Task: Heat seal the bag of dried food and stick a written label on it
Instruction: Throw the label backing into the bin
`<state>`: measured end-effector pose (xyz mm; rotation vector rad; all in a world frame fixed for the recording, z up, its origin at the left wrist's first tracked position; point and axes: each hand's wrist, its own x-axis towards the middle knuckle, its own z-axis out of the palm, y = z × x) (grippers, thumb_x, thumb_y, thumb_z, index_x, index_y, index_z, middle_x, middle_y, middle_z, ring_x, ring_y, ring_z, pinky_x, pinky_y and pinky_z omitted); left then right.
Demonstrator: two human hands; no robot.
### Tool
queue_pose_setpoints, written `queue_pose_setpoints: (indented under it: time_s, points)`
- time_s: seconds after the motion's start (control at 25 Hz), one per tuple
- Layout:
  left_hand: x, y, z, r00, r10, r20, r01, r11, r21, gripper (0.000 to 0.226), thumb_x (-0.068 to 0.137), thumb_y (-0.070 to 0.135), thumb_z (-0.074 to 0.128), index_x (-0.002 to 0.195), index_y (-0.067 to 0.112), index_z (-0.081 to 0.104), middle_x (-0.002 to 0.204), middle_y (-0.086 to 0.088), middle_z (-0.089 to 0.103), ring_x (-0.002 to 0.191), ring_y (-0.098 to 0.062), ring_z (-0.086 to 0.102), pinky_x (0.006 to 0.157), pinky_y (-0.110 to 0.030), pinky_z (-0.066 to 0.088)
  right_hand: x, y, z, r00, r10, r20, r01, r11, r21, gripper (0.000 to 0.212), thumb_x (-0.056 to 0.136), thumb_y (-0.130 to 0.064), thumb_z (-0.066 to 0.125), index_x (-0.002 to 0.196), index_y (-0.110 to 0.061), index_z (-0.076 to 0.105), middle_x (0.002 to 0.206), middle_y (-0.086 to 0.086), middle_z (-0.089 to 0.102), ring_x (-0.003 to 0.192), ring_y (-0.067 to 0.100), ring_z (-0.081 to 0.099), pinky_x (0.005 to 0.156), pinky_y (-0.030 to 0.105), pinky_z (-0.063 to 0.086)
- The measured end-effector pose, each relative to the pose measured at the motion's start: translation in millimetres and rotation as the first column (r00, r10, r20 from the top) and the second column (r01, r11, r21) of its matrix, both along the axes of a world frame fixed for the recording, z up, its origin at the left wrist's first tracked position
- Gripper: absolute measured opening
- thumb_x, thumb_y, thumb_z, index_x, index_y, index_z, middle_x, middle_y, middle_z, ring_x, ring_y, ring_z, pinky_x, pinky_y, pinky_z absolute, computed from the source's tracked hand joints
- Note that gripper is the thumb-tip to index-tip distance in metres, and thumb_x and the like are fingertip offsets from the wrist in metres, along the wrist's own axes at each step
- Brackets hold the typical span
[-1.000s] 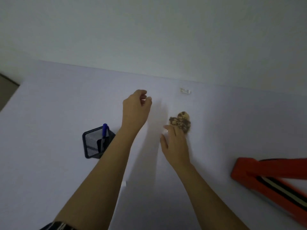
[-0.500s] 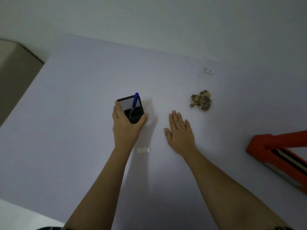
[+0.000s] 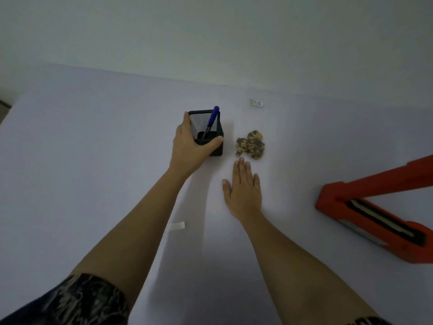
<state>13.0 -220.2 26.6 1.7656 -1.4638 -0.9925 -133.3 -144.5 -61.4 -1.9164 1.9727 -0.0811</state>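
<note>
**Head view: left hand on the pen holder, right one flat on the table**

So the left hand (image 3: 189, 146) gripped the black mesh pen holder (image 3: 219, 139), thumb and fingers curled round its sides, with a blue pen (image 3: 212, 118) standing in it. The right hand (image 3: 243, 191) lay palm down on the table (image 3: 93, 160), fingers straight and close together. The dried food (image 3: 250, 144) sat just past those fingertips, right beside the holder. A red sealer (image 3: 332, 198) stood off to the right, and a white label (image 3: 177, 226) lay between the forearms.

Dim, cool light is cast; soft shadows are thrown right of the left hand (image 3: 189, 146) (frame edges are blurred).
</note>
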Motion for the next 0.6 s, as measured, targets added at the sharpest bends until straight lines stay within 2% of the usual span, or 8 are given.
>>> queue_pose_setpoints:
  time_s: [0.08,0.12,0.2,0.28,0.44,0.52,0.6]
  points:
    - [-9.1,-37.3,-0.8,0.997,-0.060,0.039,0.060,0.998,-0.012,0.100,0.063,0.061,0.071,0.141,0.016,0.028,0.130,-0.006,0.048,0.118,-0.023,0.048,0.098,-0.040,0.047,-2.3,2.2,-1.5,1.000,0.013,0.010,-0.013,1.000,-0.017,0.070,0.087,-0.050,0.000,0.146,-0.012,-0.004,0.158,0.004,-0.003,0.145,0.018,-0.004,0.116,0.039,-0.002]
    - [-13.0,-53.1,-0.4,0.996,-0.074,0.053,0.075,0.997,-0.018,0.099,0.063,0.060,0.071,0.141,0.016,0.029,0.129,-0.007,0.049,0.118,-0.024,0.049,0.097,-0.039,0.047,-1.3,3.5,-3.4,1.000,0.015,0.014,-0.014,0.999,-0.034,0.070,0.086,-0.050,0.000,0.146,-0.013,-0.003,0.158,0.004,-0.002,0.145,0.018,-0.004,0.115,0.039,-0.002]
    - [-23.8,-83.2,-1.4,0.994,-0.084,0.069,0.085,0.996,-0.017,0.099,0.068,0.051,0.074,0.144,0.014,0.024,0.135,-0.011,0.043,0.125,-0.027,0.042,0.099,-0.033,0.041,-1.1,4.0,-6.8,1.000,-0.011,0.027,0.013,0.996,-0.084,0.068,0.089,-0.048,0.007,0.147,-0.012,0.004,0.158,0.003,0.005,0.145,0.018,0.002,0.115,0.040,0.003]
    - [-33.4,-109.0,-3.3,0.995,-0.076,0.061,0.076,0.997,-0.004,0.104,0.071,0.046,0.075,0.148,0.012,0.013,0.144,-0.012,0.034,0.132,-0.026,0.034,0.104,-0.035,0.034,-1.3,3.7,-7.8,0.999,-0.029,0.035,0.033,0.991,-0.127,0.066,0.091,-0.046,0.013,0.147,-0.012,0.009,0.157,0.003,0.010,0.144,0.017,0.005,0.116,0.042,0.007]
    - [-53.0,-140.0,-10.2,0.994,-0.099,0.041,0.100,0.995,-0.012,0.104,0.071,0.046,0.076,0.147,0.012,0.014,0.141,-0.015,0.033,0.130,-0.027,0.035,0.104,-0.035,0.037,-1.9,3.4,-8.8,0.999,-0.022,0.034,0.027,0.989,-0.142,0.064,0.093,-0.046,0.018,0.147,-0.013,0.007,0.157,0.001,0.010,0.144,0.015,0.002,0.115,0.039,0.005]
    - [-62.4,-147.9,-10.3,0.995,-0.097,0.030,0.098,0.995,-0.025,0.105,0.074,0.041,0.074,0.149,0.010,0.007,0.143,-0.015,0.029,0.130,-0.025,0.032,0.100,-0.029,0.034,-1.9,1.9,-8.6,0.999,-0.033,0.019,0.035,0.988,-0.148,0.065,0.093,-0.047,0.020,0.146,-0.013,0.009,0.157,0.001,0.012,0.144,0.014,0.003,0.115,0.039,0.006]
    - [-67.2,-155.4,-10.3,0.996,-0.081,0.030,0.082,0.996,-0.036,0.105,0.077,0.039,0.073,0.149,0.008,0.002,0.147,-0.014,0.024,0.134,-0.025,0.028,0.103,-0.030,0.032,-2.0,1.1,-8.8,0.999,-0.034,-0.002,0.034,0.988,-0.153,0.065,0.092,-0.046,0.022,0.146,-0.013,0.011,0.156,0.002,0.015,0.143,0.015,0.006,0.115,0.040,0.007]
